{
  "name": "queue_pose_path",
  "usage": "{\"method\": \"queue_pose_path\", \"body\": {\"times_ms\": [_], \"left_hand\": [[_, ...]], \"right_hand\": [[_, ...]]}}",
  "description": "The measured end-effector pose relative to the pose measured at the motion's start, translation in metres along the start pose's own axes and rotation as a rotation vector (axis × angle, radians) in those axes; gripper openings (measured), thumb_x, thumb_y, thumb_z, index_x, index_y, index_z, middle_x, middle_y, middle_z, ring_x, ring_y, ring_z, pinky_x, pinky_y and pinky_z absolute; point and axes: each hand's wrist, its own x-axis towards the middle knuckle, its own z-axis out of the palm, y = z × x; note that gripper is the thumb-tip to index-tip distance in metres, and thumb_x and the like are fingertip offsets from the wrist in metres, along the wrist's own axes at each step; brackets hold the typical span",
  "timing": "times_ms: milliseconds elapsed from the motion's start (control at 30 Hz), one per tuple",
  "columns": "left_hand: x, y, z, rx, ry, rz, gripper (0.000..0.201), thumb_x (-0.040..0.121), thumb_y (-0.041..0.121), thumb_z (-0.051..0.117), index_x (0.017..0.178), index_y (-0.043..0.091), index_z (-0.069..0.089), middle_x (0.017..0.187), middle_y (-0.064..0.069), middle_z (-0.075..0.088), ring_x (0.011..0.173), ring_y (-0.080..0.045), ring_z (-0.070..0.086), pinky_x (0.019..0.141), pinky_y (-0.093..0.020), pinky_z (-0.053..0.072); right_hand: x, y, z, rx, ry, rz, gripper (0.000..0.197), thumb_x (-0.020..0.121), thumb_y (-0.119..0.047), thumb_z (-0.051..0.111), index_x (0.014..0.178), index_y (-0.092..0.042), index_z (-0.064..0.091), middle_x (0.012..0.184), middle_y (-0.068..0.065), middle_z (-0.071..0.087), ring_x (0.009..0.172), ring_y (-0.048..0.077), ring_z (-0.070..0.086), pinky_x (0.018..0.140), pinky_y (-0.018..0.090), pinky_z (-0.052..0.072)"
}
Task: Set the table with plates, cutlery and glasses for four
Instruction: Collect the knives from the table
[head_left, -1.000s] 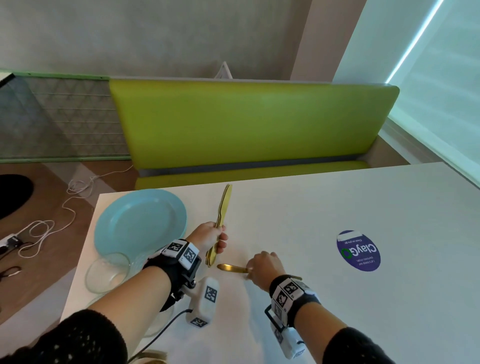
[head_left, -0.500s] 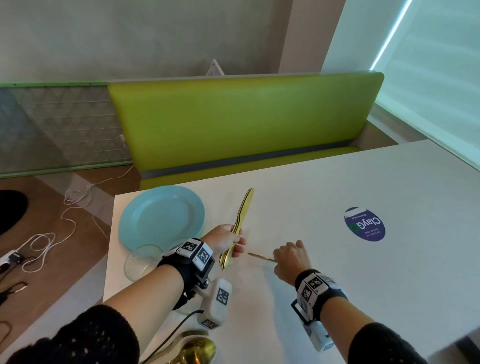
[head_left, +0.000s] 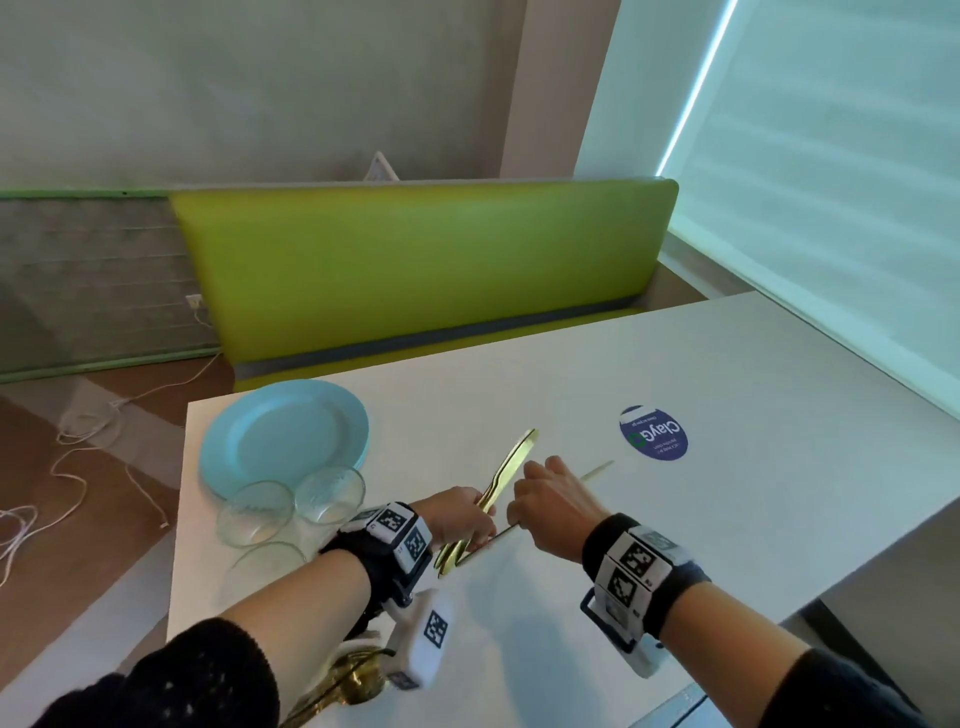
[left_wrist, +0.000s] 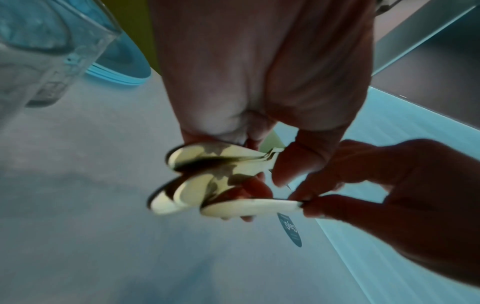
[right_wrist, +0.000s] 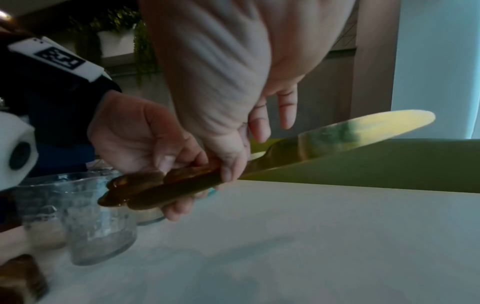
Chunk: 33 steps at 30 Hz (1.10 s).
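My left hand (head_left: 475, 522) grips a bundle of gold knives (head_left: 506, 470) by their handles, blades pointing up and away. In the left wrist view the handle ends (left_wrist: 197, 162) fan out below the fingers. My right hand (head_left: 527, 512) pinches a single gold knife (right_wrist: 363, 131) at the handle, and its blade tip (head_left: 597, 470) points to the right. That knife's handle end lies against the bundle in the left hand. A stack of light-blue plates (head_left: 285, 431) sits at the table's far left corner, with two clear glasses (head_left: 254, 512) (head_left: 332, 493) just in front of it.
More gold cutlery (head_left: 358, 680) lies under my left forearm near the table's front edge. A round blue sticker (head_left: 654, 434) marks the white table (head_left: 727, 519). A green bench (head_left: 415, 270) runs behind the table. Cables trail on the floor at the left.
My right hand has lifted the single knife off the table and brought its handle up against the bundle. The left hand has tilted its bundle to the right.
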Motion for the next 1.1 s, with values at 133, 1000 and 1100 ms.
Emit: {"method": "queue_pose_path", "body": {"times_ms": [133,1000,1100], "left_hand": [[-0.010,0.000,0.030,0.016,-0.066,0.007,0.028,0.074,-0.014,0.036,0.069,0.010,0.050,0.069,-0.006,0.053,0.065,-0.014,0.053,0.062,-0.021,0.044],[-0.063,-0.091,0.148,-0.098,0.019,-0.038,0.025,0.092,-0.006,0.037,0.079,0.010,0.052,0.077,-0.002,0.054,0.068,-0.009,0.055,0.063,-0.016,0.049],[-0.077,-0.102,0.139,-0.047,0.035,-0.031,0.026,0.093,-0.004,0.037,0.078,0.011,0.051,0.075,-0.001,0.054,0.066,-0.008,0.053,0.060,-0.015,0.047]], "right_hand": [[-0.020,-0.006,-0.001,0.014,-0.029,-0.036,0.022,0.040,-0.026,0.088,0.052,-0.032,0.070,0.052,-0.015,0.061,0.061,0.009,0.059,0.054,0.023,0.045],[-0.127,-0.076,0.060,0.245,0.022,-0.036,0.026,0.040,-0.033,0.089,0.046,-0.029,0.063,0.046,-0.014,0.054,0.051,0.005,0.055,0.050,0.014,0.045],[-0.126,-0.100,0.058,0.275,0.021,-0.010,0.027,0.038,-0.034,0.089,0.048,-0.029,0.064,0.045,-0.014,0.054,0.049,0.004,0.055,0.049,0.011,0.043]]}}
